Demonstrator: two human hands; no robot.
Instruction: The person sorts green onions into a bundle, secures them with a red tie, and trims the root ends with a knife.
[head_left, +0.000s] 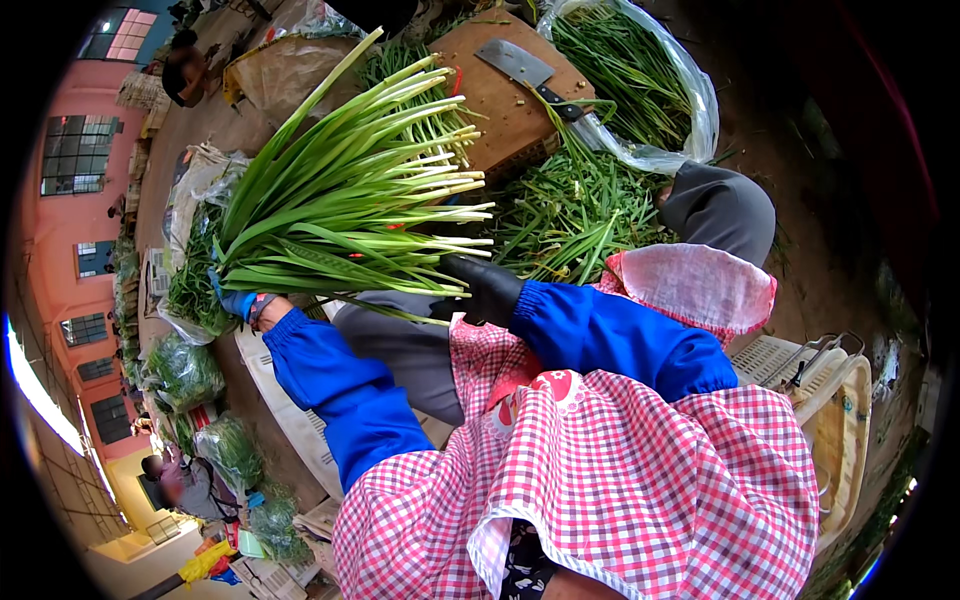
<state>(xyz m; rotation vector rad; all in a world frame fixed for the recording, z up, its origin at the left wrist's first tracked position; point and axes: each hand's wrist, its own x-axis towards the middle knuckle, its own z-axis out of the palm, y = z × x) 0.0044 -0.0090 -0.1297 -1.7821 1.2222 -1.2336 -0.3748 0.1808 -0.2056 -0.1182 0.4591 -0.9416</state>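
Observation:
A big fanned bunch of long green leaf stalks with pale ends (352, 202), resembling green garlic or chives, spreads before me. My left hand (244, 300), in a blue glove, grips it at the leafy end. The pale ends point right. My right hand (487, 289), in a black glove, is at the lowest pale ends with its fingers around the tips; whether it grips any is unclear. Beyond the bunch a wooden chopping board (495, 124) bears a cleaver (517, 64) with a black handle. More stalks (442, 139) lie partly hidden behind the bunch.
Loose trimmed leaves (577, 210) are heaped below the board. At the upper right stands a clear plastic bag (705, 97) of greens. Plastic-wrapped bundles (184, 371) line the left. A beige plastic chair or crate (847, 435) is at the right. Two people are in the background.

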